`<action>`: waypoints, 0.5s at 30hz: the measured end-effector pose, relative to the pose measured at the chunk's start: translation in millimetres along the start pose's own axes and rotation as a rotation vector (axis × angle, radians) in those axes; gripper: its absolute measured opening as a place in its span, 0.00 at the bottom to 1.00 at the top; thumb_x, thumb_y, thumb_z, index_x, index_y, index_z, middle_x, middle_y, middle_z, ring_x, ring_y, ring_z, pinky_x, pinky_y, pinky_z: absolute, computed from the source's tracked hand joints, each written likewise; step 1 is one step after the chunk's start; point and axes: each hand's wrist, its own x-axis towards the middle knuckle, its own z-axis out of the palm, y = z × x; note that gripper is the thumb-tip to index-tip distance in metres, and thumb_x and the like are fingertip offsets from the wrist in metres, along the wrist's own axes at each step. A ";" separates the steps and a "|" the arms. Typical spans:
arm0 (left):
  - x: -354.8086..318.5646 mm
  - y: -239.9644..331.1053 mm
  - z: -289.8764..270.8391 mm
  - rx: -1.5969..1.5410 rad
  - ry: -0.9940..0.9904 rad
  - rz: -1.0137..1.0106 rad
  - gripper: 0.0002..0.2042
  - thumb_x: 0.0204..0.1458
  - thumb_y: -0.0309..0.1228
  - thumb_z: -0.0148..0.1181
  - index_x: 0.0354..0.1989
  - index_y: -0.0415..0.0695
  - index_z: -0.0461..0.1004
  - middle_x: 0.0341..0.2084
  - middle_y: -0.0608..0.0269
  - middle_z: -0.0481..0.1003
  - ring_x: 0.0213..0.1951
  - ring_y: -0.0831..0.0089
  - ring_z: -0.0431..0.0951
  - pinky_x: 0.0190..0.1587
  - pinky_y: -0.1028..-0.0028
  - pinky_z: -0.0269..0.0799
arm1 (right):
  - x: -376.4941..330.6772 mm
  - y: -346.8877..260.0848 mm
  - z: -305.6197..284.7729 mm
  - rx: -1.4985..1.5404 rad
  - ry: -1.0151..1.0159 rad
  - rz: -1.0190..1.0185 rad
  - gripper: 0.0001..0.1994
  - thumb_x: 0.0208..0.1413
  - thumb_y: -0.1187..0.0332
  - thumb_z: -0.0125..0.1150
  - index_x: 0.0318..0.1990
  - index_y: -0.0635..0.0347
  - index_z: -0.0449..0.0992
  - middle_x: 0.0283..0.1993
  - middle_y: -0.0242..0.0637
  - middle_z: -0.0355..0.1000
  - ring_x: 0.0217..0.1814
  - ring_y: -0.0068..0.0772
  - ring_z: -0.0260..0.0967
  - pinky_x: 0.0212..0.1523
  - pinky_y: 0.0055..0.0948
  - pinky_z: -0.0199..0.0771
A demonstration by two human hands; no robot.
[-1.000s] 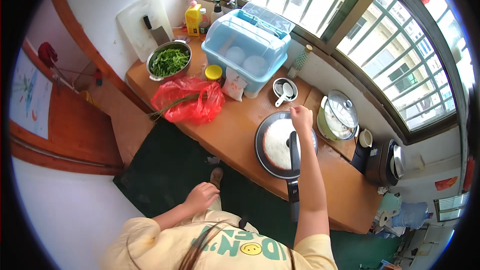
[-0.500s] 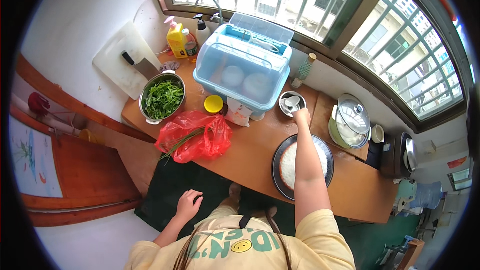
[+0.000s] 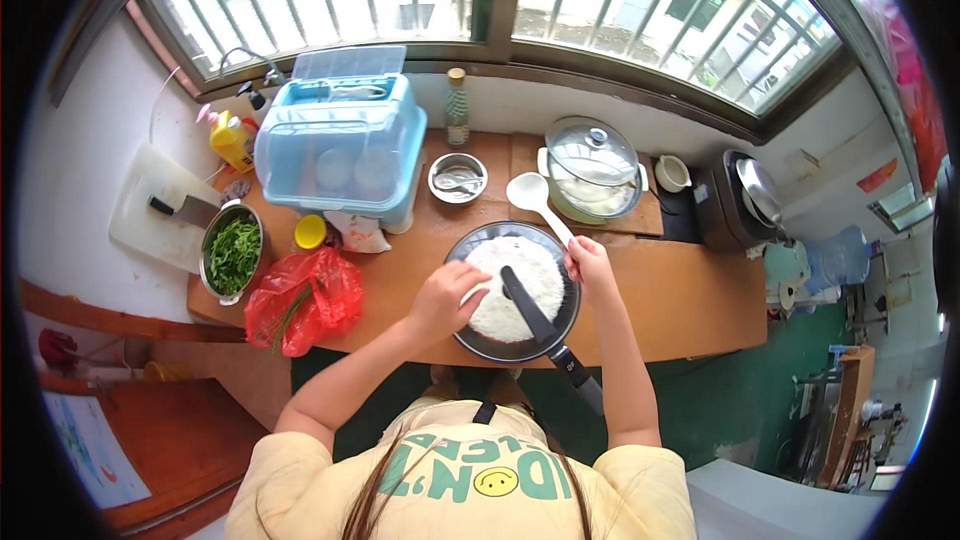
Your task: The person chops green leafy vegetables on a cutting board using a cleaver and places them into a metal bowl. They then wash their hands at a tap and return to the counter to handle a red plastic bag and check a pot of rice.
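Note:
My right hand (image 3: pixel 588 265) is closed round the handle of a white ladle (image 3: pixel 528 192), held above the table at the pan's far right. Its bowl points toward the metal bowl (image 3: pixel 440 186), which has metal spoons inside. My left hand (image 3: pixel 445 302) hovers over the left rim of a dark frying pan (image 3: pixel 467 338), fingers loosely bent and apart, nothing visible in them. White, grainy food (image 3: pixel 500 315) fills the pan. Across it lies a long black bar (image 3: pixel 528 308), running toward the pan handle (image 3: pixel 578 377) at the near right; its kind is unclear.
Left on the wooden table (image 3: pixel 660 300) are a blue lidded dish box (image 3: pixel 300 145), a pot of greens (image 3: pixel 235 252), a red plastic bag (image 3: pixel 335 305) and a knife (image 3: pixel 190 208) by a cutting board (image 3: pixel 150 195). A glass-lidded pot (image 3: pixel 592 165) and bottle (image 3: pixel 457 110) stand behind.
My right hand has come back from the metal bowl with the white ladle. My left hand has risen from beside my body to the pan. The view has turned right.

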 end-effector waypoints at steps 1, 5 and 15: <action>26.0 -1.5 13.6 0.008 -0.005 0.066 0.07 0.44 0.25 0.58 0.32 0.41 0.72 0.27 0.56 0.71 0.33 0.58 0.71 0.36 0.65 0.67 | -22.4 1.1 -22.7 0.012 0.037 0.002 0.09 0.58 0.66 0.48 0.31 0.61 0.69 0.16 0.27 0.62 0.13 0.15 0.54 0.15 0.14 0.53; 144.5 -8.9 83.9 0.084 -0.105 0.236 0.09 0.44 0.23 0.55 0.36 0.40 0.72 0.29 0.56 0.71 0.34 0.58 0.70 0.38 0.65 0.67 | -98.7 11.8 -115.5 -0.002 0.189 0.017 0.09 0.56 0.68 0.48 0.35 0.65 0.70 0.17 0.28 0.63 0.15 0.15 0.55 0.16 0.14 0.52; 338.8 -104.6 240.1 0.665 -0.388 -0.072 0.16 0.47 0.28 0.49 0.46 0.56 0.72 0.43 0.59 0.68 0.48 0.62 0.65 0.47 0.63 0.66 | -151.6 48.3 -189.7 0.005 0.495 -0.039 0.09 0.58 0.72 0.46 0.40 0.68 0.70 0.18 0.29 0.64 0.14 0.13 0.55 0.15 0.13 0.55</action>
